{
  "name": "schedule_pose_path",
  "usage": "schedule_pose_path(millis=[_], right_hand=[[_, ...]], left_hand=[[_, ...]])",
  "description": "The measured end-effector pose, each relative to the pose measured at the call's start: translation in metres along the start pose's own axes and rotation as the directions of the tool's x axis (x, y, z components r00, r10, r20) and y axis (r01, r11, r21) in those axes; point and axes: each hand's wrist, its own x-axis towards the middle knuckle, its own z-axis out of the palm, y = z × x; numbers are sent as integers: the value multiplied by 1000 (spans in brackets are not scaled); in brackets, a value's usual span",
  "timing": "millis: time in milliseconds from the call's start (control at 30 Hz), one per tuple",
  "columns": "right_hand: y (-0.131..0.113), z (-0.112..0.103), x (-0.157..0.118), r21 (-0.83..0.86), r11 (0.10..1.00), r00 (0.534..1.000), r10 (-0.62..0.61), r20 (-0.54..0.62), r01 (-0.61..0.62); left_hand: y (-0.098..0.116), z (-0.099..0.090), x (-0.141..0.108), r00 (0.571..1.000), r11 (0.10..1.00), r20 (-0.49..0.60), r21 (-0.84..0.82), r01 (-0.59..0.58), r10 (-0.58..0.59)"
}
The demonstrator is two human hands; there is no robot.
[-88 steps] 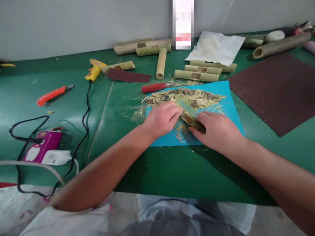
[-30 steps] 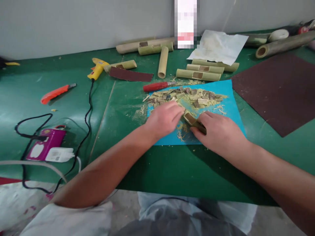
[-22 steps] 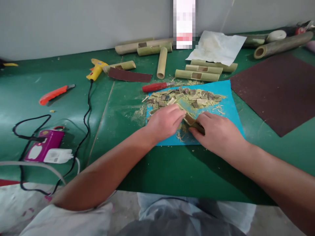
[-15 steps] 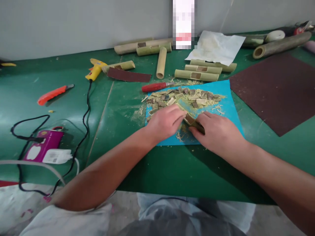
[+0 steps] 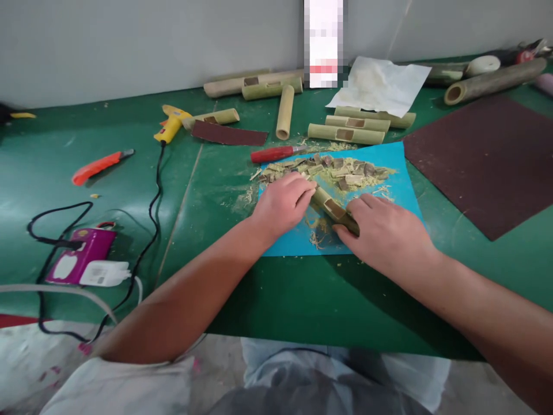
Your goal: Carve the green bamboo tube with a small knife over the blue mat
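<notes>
A green bamboo tube (image 5: 322, 200) with a rectangular window cut in its side lies slanted over a blue sheet (image 5: 285, 245). Around its near right end my right hand (image 5: 384, 227) is closed, thumb below and fingers on top. My left hand (image 5: 287, 199) is at the far left end, fingers pinched together against the tube. What lies under those fingertips, if anything, is hidden. Bamboo chips and shavings (image 5: 354, 171) are heaped on the sheet just beyond both hands. Behind them lies a red-handled tool (image 5: 273, 154), its metal end pointing right.
Several cut bamboo tubes (image 5: 345, 134) lie towards the wall. Brown sandpaper (image 5: 488, 167) covers the right side, with a narrow strip (image 5: 228, 133) at left. Also left are a yellow glue gun (image 5: 171, 124), an orange utility knife (image 5: 99, 167), a purple power strip (image 5: 84, 253) and cables.
My left hand has slid up and left along the tube, uncovering its window and more of its length. The right hand keeps its grip in nearly the same place.
</notes>
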Motion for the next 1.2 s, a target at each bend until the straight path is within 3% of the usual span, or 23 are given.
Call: schedule_pose_path(millis=[100, 233, 367, 500, 600, 733, 867, 1200], right_hand=[[0, 0, 1, 3, 1000, 1000, -5, 13, 5], [2, 0, 2, 25, 999, 998, 25, 49, -26], [2, 1, 3, 39, 999, 997, 34, 63, -36], [2, 2, 3, 38, 999, 997, 31, 74, -34], [2, 1, 3, 29, 998, 996, 46, 74, -48], [1, 1, 3, 23, 999, 996, 37, 86, -39], [2, 2, 2, 33, 998, 997, 50, 64, -52], [0, 0, 3, 61, 997, 995, 47, 84, -52]], left_hand=[[5, 0, -2, 1000, 1000, -4, -8, -13, 13], [13, 1, -3, 992, 993, 53, -47, -111, 114], [12, 3, -2, 998, 997, 8, -19, -69, 70], [9, 2, -2, 992, 993, 57, -33, -114, 116], [8, 0, -3, 997, 997, 14, -5, -72, 73], [11, 0, -4, 985, 988, 80, -42, -148, 151], [9, 1, -3, 995, 995, 16, -15, -96, 96], [-1, 0, -1, 998, 998, 20, 18, -52, 52]])
